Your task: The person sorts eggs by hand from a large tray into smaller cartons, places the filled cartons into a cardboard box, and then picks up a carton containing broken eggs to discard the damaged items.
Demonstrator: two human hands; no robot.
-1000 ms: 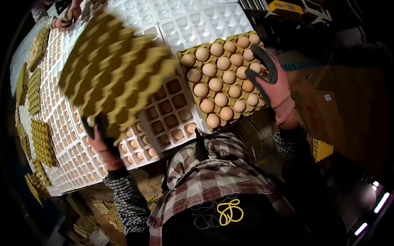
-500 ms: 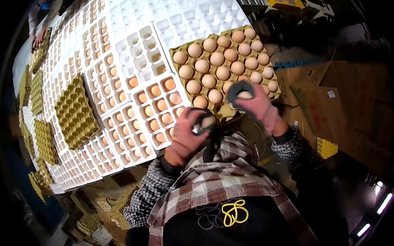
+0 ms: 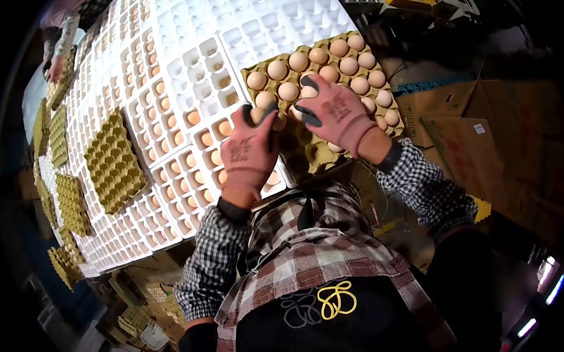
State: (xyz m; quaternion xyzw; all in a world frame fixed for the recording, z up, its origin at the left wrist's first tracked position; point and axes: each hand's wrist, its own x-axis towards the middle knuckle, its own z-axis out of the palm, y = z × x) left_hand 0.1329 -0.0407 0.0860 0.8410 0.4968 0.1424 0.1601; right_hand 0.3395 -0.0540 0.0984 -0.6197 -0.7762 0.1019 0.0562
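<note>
A brown pulp egg tray (image 3: 323,157) holds rows of light brown eggs, with several bare cups at its near corner. My left hand (image 3: 247,149), in a pink glove with dark fingertips, reaches over the tray's left edge. Its thumb and fingers curve around an egg (image 3: 257,115). From the right my right hand (image 3: 337,112), gloved alike, has thumb and fingers around an egg (image 3: 296,113) in the tray's middle; its palm hides other eggs. Beside the left hand lies a white moulded tray (image 3: 205,139) with eggs in its square cells, partly covered by that hand.
More white trays of eggs (image 3: 162,127) spread leftward. An egg-free white tray (image 3: 261,37) adjoins the pulp tray's far side. A stack of pulp trays (image 3: 114,163) rests on the left. Another person's hand (image 3: 56,69) is at far left. Cardboard boxes (image 3: 460,132) stand right.
Both hands have moved forward from the near edge onto the pulp tray. Eggs that sat at its near left corner no longer show there. More of the other person's arms is visible.
</note>
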